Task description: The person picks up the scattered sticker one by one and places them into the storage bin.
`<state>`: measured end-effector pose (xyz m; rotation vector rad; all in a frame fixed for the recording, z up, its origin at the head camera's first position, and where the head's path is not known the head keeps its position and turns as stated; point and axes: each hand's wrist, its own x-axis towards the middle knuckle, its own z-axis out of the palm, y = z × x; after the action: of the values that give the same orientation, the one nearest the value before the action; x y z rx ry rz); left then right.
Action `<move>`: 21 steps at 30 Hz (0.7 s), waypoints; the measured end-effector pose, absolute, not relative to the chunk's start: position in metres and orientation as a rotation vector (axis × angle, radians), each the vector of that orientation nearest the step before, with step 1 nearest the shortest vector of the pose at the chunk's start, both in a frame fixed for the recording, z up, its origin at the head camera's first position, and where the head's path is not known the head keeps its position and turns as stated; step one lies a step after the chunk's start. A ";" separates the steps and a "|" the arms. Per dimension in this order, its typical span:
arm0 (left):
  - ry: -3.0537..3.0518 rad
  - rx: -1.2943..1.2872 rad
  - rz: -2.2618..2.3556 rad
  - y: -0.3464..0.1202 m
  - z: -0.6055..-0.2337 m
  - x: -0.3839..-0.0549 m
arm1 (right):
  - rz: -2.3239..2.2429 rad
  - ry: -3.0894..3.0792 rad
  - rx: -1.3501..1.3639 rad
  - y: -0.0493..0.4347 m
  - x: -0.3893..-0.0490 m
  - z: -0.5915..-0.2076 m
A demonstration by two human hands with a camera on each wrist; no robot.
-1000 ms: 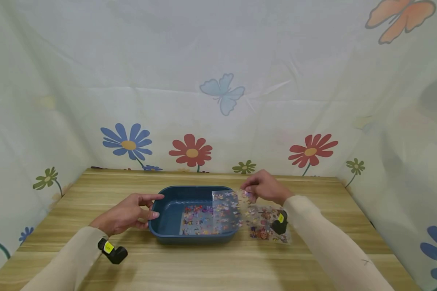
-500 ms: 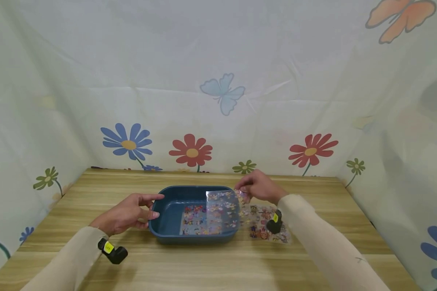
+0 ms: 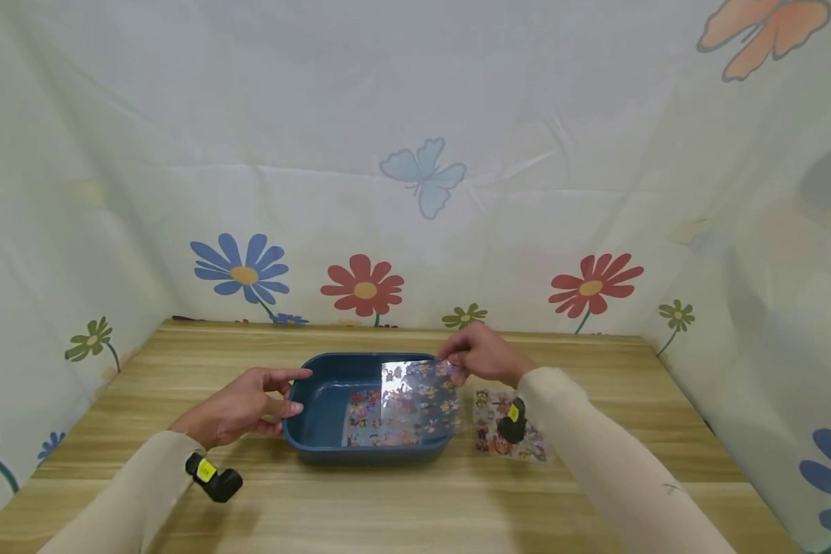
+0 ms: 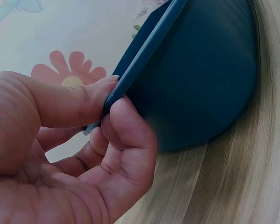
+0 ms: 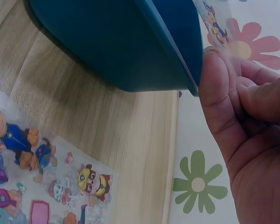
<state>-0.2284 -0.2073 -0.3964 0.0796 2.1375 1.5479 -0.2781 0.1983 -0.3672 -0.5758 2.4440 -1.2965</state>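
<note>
A white cloth backdrop point(image 3: 305, 185) printed with large flowers and butterflies hangs behind a wood-grain table point(image 3: 360, 508). On my head feed, a dark blue, rounded-rectangular basin point(image 3: 360, 455) sits there, its long axis running left to right. The left hand point(image 3: 242, 404) pinches the rim at the basin's left end; my left wrist view shows that grip plainly. The right hand point(image 3: 488, 354), at the far right corner, grasps a clear plastic sheet of small colourful stickers point(image 3: 425, 392) between thumb and fingers.

The relation I'd judge to matter: the held sheet reaches left and nearward from the right hand, over the basin's right half, overlapping in my view a similar clear sticker sheet lying inside point(image 3: 363, 419). I can't tell whether the two touch. The right hand is much the nearer to both. Another character sticker sheet point(image 3: 502, 448) lies flat on the table, right of the basin, under the right forearm.
</note>
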 end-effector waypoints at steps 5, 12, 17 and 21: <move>2.134 0.074 1.552 -0.208 -0.397 -0.229 | -1.308 2.418 -0.613 0.192 -0.278 -0.366; 2.133 0.079 1.551 -0.209 -0.398 -0.230 | -1.305 2.399 -0.635 0.184 -0.278 -0.364; 2.131 0.070 1.549 -0.208 -0.398 -0.230 | -1.317 2.365 -0.605 0.177 -0.278 -0.364; 2.134 0.063 1.548 -0.208 -0.397 -0.230 | -1.316 2.350 -0.600 0.171 -0.279 -0.366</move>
<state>-0.2299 -0.2077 -0.3975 0.0626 2.1341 1.5477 -0.2795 0.1714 -0.3659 -0.6001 2.3498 -1.3158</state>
